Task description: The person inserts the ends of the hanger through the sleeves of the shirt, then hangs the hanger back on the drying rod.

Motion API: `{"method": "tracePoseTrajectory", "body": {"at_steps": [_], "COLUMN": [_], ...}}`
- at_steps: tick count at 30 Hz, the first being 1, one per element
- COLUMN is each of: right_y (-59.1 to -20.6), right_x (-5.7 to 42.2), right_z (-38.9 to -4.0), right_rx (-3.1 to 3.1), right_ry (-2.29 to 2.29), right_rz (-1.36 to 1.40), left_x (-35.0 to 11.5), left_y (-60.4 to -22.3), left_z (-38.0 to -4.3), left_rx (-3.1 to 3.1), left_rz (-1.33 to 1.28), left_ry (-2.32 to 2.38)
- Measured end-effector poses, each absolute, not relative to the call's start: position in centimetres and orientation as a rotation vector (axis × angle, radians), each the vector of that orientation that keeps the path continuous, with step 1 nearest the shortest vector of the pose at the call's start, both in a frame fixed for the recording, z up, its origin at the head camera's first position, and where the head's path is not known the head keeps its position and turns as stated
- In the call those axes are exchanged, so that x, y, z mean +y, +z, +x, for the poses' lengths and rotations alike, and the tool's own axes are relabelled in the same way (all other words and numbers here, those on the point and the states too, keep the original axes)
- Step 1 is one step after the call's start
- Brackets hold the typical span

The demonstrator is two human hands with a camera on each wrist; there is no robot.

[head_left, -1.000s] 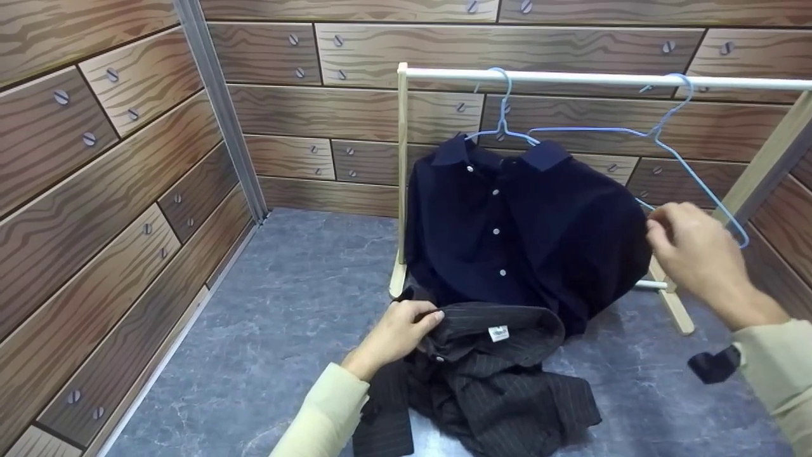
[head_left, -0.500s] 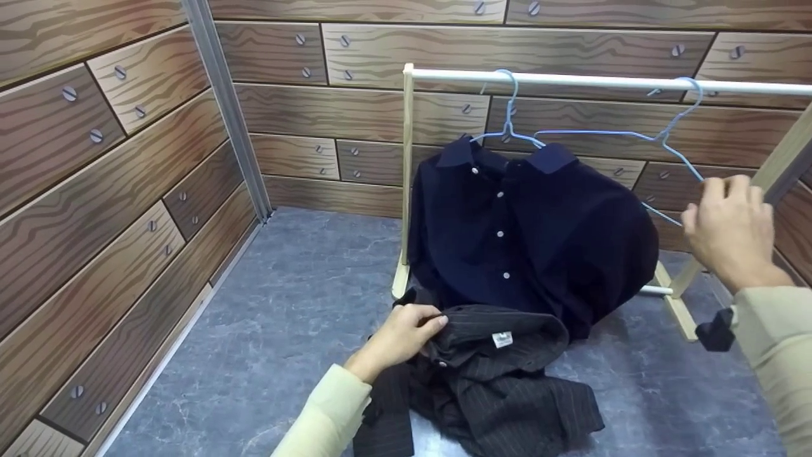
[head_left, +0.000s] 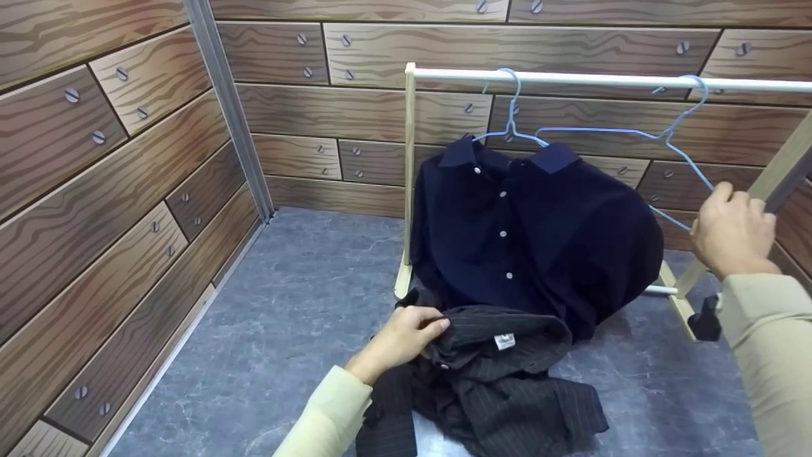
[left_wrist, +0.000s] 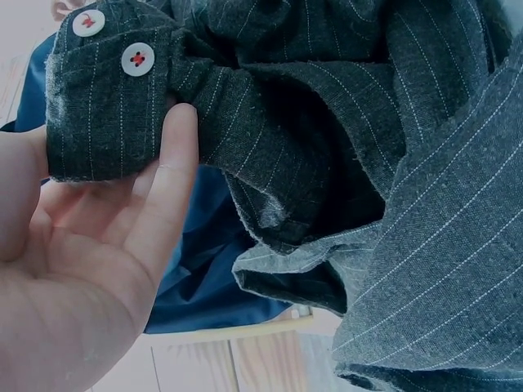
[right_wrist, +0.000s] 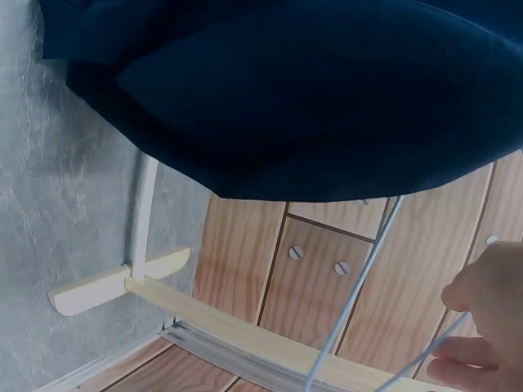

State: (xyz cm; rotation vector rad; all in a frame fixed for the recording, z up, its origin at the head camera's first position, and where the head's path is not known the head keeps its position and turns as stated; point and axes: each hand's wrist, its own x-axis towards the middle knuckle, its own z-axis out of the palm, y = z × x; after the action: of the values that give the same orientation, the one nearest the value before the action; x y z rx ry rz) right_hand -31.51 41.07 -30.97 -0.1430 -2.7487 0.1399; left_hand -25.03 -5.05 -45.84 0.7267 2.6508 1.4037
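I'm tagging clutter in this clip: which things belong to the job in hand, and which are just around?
Likely in the job:
dark striped shirt, in the left hand
bare blue hanger, in the right hand
rack, bearing both hangers

Likely just around:
navy shirt, in neither hand
its hanger

You have open bench [head_left: 304, 285] between the left wall [head_left: 136, 203] and left post [head_left: 409, 171]. The navy shirt [head_left: 539, 235] bulges between your left hand [head_left: 401, 333] and right hand [head_left: 734, 231], the striped shirt [head_left: 514, 393] before it. A gap shows between rail [head_left: 602, 79] and bare hanger's arm [head_left: 599, 130]; the right post [head_left: 785, 155] stands behind your right hand.
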Motion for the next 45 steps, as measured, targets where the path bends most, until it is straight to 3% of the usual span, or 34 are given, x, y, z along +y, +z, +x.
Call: {"method": "tracePoseTrajectory", "body": {"at_steps": [12,31,45], "right_y": [-31.5,-29.1,-29.8], "right_x": [40.9,40.2,41.9], "right_z": [-31.5,-30.0,-28.3], "right_rx": [-2.691,-2.495,-2.106], "right_ry": [0.286,0.463,0.59], "right_rz": [-0.136,-0.144,0.081], "left_x": [-4.8,-5.4,-5.5], "left_y": [-45.8,-46.2,-46.3], "left_z": [-25.0,-24.8,-24.7], "left_rx": [2.582,2.559,2.526], "left_rz": [0.689,0.676,0.638], "left_ry": [1.442,1.462,1.499]}}
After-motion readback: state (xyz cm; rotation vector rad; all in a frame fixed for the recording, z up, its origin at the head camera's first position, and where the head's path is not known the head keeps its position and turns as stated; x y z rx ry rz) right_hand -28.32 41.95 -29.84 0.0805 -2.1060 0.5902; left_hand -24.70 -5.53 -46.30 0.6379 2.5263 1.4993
